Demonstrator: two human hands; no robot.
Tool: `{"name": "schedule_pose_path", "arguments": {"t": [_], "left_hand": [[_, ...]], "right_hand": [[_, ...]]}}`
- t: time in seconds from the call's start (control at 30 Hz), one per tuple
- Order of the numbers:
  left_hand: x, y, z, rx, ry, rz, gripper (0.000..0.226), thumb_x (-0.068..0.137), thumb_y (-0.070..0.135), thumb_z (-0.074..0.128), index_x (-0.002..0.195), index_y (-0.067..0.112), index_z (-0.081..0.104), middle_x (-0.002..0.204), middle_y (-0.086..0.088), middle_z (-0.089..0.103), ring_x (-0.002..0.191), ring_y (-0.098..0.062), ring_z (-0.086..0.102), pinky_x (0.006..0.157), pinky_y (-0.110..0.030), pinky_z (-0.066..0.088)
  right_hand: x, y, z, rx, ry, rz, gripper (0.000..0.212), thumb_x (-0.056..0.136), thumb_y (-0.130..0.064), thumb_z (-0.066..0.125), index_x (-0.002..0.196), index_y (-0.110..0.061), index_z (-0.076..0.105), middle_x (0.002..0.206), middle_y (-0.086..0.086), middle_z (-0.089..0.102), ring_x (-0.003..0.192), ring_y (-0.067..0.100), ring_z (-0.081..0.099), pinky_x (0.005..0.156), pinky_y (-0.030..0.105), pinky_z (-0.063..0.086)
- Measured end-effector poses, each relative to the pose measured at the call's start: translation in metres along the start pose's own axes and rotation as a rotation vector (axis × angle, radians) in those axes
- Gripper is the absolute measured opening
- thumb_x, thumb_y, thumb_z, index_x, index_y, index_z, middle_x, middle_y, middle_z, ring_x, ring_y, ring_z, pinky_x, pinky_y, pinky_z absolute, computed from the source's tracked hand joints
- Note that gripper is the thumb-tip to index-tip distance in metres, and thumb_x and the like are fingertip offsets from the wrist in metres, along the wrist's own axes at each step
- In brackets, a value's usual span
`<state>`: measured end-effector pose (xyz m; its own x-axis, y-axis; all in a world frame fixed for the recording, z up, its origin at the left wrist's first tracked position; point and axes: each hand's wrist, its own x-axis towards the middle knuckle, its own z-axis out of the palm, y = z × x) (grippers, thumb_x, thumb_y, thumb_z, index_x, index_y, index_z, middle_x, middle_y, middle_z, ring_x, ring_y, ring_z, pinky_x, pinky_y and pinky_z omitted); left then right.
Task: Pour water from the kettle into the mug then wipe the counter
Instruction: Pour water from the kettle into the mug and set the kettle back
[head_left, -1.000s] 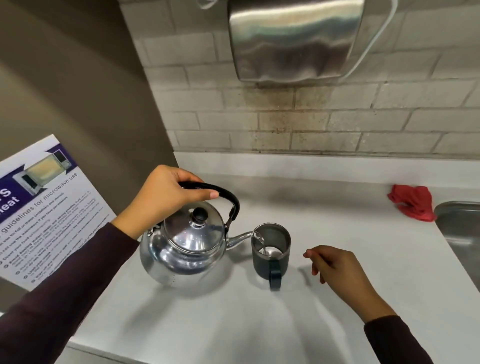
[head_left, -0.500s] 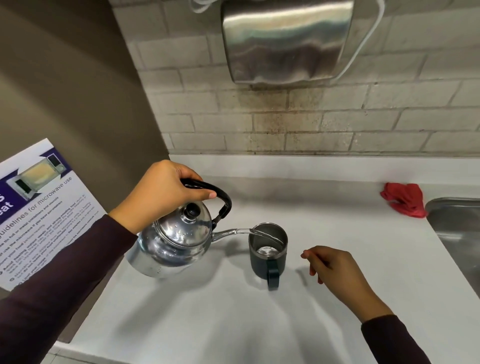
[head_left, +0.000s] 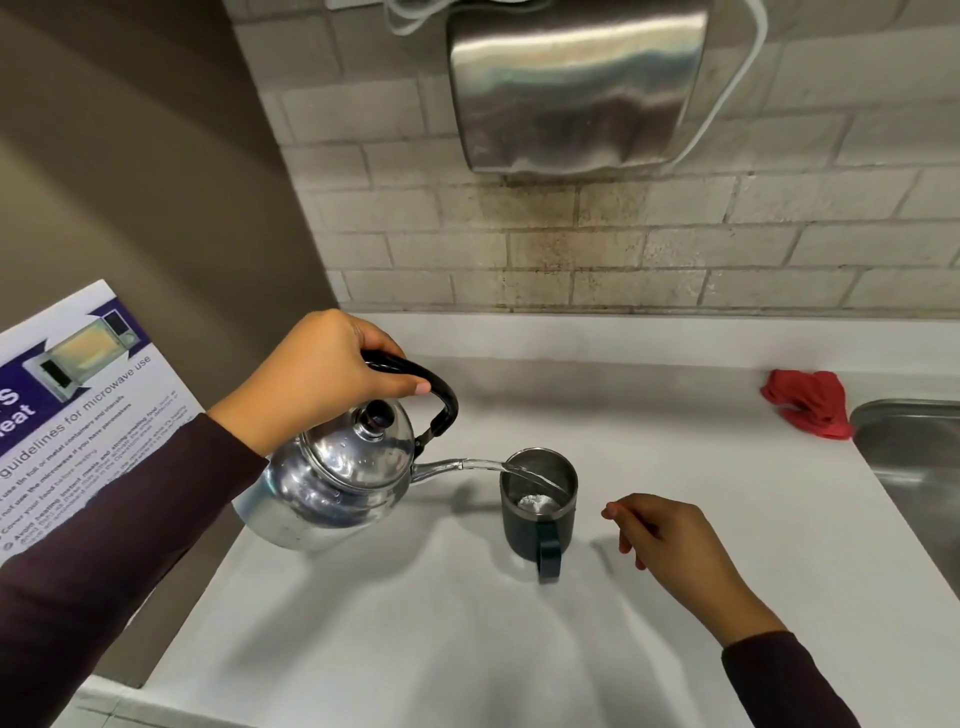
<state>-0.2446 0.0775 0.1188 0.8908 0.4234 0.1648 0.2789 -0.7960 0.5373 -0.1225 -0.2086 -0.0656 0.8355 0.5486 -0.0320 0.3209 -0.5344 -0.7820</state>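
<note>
My left hand (head_left: 317, 376) grips the black handle of a shiny steel kettle (head_left: 332, 480), held off the white counter (head_left: 415, 623) and tilted to the right. A thin stream of water runs from its spout into a dark mug (head_left: 537, 501) with a steel inside, which stands upright with its handle toward me. My right hand (head_left: 670, 540) hovers just right of the mug, fingers loosely curled, holding nothing and not touching it. A crumpled red cloth (head_left: 805, 402) lies at the back right of the counter.
A steel sink (head_left: 914, 457) is set into the counter at the right edge, beside the cloth. A steel dispenser (head_left: 571, 83) hangs on the brick wall above. A microwave guidelines poster (head_left: 78, 405) is on the brown wall at left.
The kettle has lifted and tilted further toward the mug, and the stream of water into it has lengthened. My right hand has stayed beside the mug.
</note>
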Motion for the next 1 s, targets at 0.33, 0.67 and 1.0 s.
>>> {"name": "schedule_pose_path", "arguments": {"t": [0.33,0.67,1.0], "left_hand": [[0.003,0.005,-0.010,0.073,-0.009,0.004,0.023,0.057,0.048,0.080,0.070,0.030,0.076,0.059,0.013,0.070,0.051,0.000,0.059,0.043,-0.010,0.040],[0.002,0.012,-0.019,0.052,-0.018,0.000,0.015,0.058,0.045,0.081,0.064,0.034,0.073,0.051,0.020,0.066,0.036,0.003,0.050,0.036,-0.008,0.034],[0.004,0.015,-0.023,0.102,-0.025,0.014,0.017,0.055,0.051,0.080,0.065,0.039,0.073,0.053,0.005,0.069,0.043,-0.022,0.062,0.039,-0.024,0.047]], "right_hand": [[-0.001,-0.003,0.001,-0.010,0.007,-0.014,0.023,0.092,-0.030,0.055,0.078,-0.021,0.070,0.061,-0.001,0.067,0.050,0.003,0.058,0.057,0.018,0.044],[-0.001,-0.002,0.001,-0.019,0.004,-0.010,0.020,0.092,-0.032,0.054,0.082,-0.026,0.071,0.061,-0.005,0.067,0.050,0.000,0.058,0.056,0.016,0.044],[-0.001,-0.003,0.003,-0.033,-0.002,-0.012,0.022,0.092,-0.032,0.054,0.079,-0.024,0.070,0.061,-0.003,0.067,0.051,0.006,0.058,0.056,0.018,0.045]]}}
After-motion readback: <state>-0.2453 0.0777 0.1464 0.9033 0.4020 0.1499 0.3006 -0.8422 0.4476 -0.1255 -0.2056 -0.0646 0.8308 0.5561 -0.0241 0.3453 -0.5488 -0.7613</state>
